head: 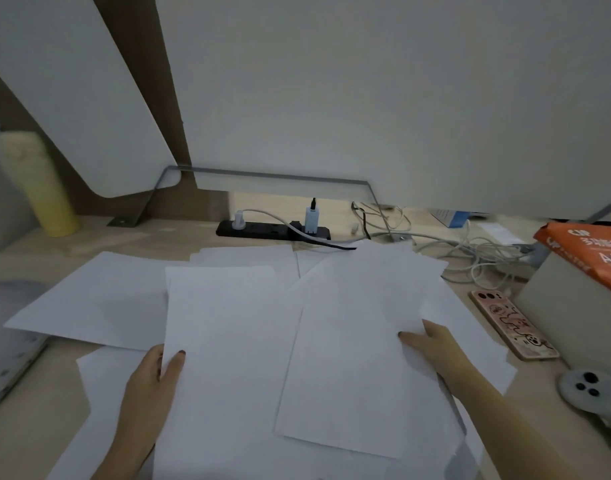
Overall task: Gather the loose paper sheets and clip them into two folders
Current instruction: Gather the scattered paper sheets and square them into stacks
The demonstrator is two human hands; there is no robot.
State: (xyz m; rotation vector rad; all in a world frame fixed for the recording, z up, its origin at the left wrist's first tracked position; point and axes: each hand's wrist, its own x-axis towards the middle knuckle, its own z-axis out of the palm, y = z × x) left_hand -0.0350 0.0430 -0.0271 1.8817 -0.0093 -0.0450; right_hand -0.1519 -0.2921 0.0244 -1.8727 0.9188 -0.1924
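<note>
Gathering is only getting under way: the paper sheets (99, 299) lie fanned and overlapping across the bench (34, 441), all on the near side of the power strip (273, 231), spreading from well left of it to right of it. The left hand (151, 382), nearer than the strip and slightly to its left, pinches the left edge of the middle sheet (228, 358), thumb on top and fingers behind the edge. The right hand (435, 344), nearer than the strip and to its right, rests at the right edge of another sheet (359, 358) with the thumb lying on the paper; its fingers are hidden by an overlapping page, so I cannot tell whether it grips or only presses. No folder shows anywhere. The next move probably calls for drawing the two held pages together, then sweeping in the outlying ones left of the strip and squaring the edges before any clipping.
</note>
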